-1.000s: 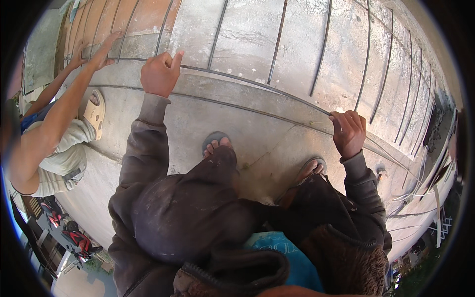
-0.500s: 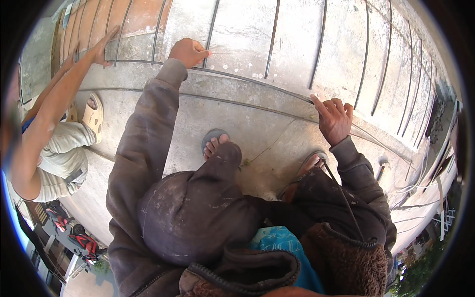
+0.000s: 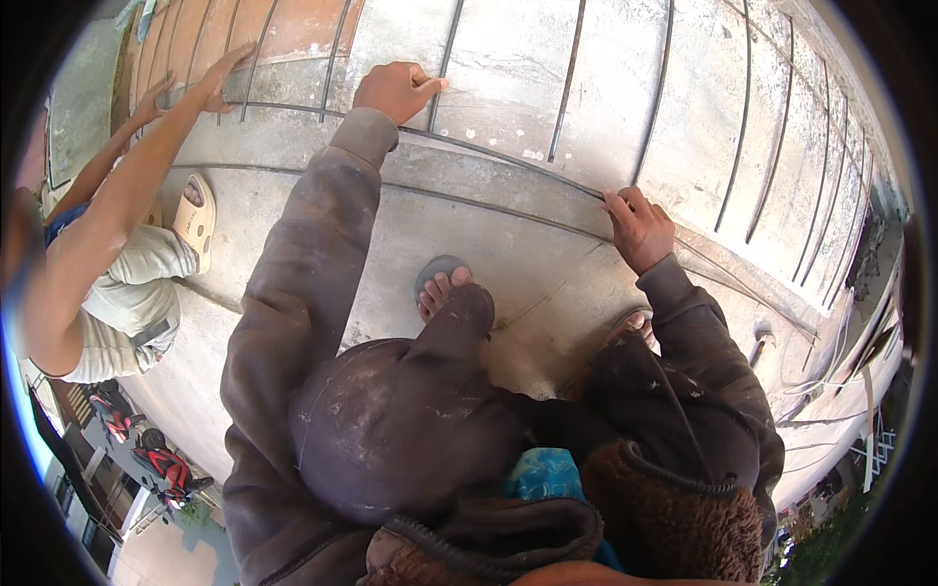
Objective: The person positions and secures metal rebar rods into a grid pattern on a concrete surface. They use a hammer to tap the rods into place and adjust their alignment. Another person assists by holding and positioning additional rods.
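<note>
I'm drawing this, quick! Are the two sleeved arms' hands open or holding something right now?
Left hand: curled beside a crosswise metal rod; whether it holds anything can't be told.
Right hand: closed, holding the long metal rod.

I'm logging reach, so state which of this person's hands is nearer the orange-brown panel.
The left. In the picture, the left hand is just right of and below the orange-brown panel; the right hand is much farther right and lower.

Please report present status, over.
Right bare hand pinches long, thin, dark metal rod. Left bare hand at rod, grip unclear. Another person's bare hands at far left.
</note>
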